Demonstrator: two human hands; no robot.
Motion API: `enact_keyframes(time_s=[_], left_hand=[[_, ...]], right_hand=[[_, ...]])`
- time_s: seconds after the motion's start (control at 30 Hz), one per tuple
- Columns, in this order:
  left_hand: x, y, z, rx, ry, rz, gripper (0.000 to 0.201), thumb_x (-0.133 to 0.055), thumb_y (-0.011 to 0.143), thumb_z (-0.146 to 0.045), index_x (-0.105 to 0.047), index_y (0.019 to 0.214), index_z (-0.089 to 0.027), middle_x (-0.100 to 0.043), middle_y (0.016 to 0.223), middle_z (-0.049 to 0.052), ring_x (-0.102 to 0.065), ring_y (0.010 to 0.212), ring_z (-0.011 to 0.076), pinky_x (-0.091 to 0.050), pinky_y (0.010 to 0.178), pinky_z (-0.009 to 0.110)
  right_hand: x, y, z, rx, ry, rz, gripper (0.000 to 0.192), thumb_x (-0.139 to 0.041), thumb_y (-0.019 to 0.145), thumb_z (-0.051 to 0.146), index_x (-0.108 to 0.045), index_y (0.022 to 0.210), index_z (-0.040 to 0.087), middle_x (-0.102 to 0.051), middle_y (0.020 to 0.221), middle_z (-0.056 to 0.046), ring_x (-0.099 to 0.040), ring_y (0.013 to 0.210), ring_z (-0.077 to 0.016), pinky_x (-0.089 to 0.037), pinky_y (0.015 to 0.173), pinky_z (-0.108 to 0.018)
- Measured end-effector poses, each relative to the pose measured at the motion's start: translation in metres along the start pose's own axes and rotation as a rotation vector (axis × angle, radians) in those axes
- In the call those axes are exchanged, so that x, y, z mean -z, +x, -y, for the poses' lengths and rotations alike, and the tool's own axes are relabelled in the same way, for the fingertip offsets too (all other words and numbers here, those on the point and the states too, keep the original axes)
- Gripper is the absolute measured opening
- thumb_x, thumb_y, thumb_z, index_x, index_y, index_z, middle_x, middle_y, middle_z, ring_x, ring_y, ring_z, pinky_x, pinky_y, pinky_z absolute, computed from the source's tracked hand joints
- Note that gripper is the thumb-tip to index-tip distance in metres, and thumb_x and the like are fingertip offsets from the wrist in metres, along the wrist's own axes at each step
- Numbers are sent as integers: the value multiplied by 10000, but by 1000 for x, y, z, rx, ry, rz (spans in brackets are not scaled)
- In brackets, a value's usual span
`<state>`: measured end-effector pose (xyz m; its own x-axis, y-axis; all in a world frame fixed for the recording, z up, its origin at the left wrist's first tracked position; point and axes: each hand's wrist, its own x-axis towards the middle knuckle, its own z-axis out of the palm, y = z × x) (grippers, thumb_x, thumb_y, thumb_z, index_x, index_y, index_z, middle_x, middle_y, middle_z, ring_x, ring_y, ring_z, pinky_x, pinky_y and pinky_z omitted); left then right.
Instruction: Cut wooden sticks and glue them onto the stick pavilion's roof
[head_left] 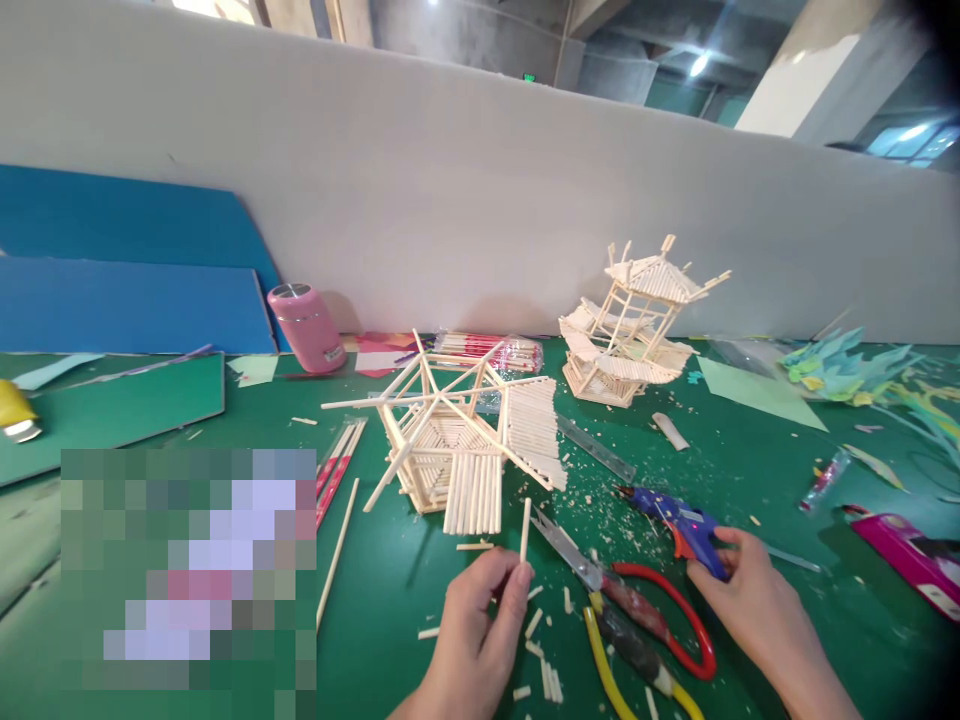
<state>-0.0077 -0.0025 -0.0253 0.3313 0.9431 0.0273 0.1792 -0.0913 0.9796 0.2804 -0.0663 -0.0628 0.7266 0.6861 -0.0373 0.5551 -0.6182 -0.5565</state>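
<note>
Left hand (480,625) raised low over the counter (390,600), back of hand toward the camera, thumb and forefinger pinched on a short wooden stick (525,530) held nearly upright, tip pointing up toward the model. Right hand (757,605) reaches in from lower right, palm down, fingers curled onto the handle of a blue glue gun (679,520) that lies on the counter, nozzle pointing left; whether the grasp is fully closed, cannot tell. Between the hands lie scissors (637,610) with red and yellow handles, blades aimed up-left, close to the stick. Cut stick ends and wood chips are scattered around both hands. Just beyond the stick stands an unfinished stick frame (457,435), hexagonal, with roof panels of parallel sticks leaning off its sides. A clear ruler (596,448) lies to its right. Farther back, near the grey wall, a finished stick pavilion (634,325). Pink cylinder cup (307,325) tilted at back left; packs of sticks (487,350) behind the frame.
</note>
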Motion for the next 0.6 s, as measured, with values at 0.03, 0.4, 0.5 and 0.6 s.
enact_keyframes(time_s=[0.03,0.4,0.5,0.6], left_hand=[[0,-1,2,-11,16,2,261,-471,851,-319,-575,670,-164,-498,585,7,-455,564,149,-357,551,236],[0,3,7,146,-181,68,313,-461,853,-385,-611,727,-141,-490,522,-18,-426,511,126,-327,511,227],[1,5,7,243,-323,107,352,-475,833,-434,-617,765,-119,-489,486,-29,-384,466,111,-300,475,221],[0,5,8,284,-390,110,366,-510,802,-467,-613,774,-116,-499,477,-32,-371,452,104,-290,469,218]], right_hand=[[3,0,1,-18,11,2,405,-611,623,414,-510,936,177,-655,737,-83,-632,590,-270,-476,568,-393],[34,-35,33,-260,1035,433,351,-642,690,369,-594,1018,253,-588,588,-11,-554,552,-188,-484,492,-286],[36,-50,56,-105,1049,502,297,-617,706,388,-601,964,243,-561,561,-17,-535,517,-188,-463,475,-304],[35,-68,82,14,984,495,235,-616,714,401,-598,884,240,-521,497,3,-495,460,-164,-434,453,-288]])
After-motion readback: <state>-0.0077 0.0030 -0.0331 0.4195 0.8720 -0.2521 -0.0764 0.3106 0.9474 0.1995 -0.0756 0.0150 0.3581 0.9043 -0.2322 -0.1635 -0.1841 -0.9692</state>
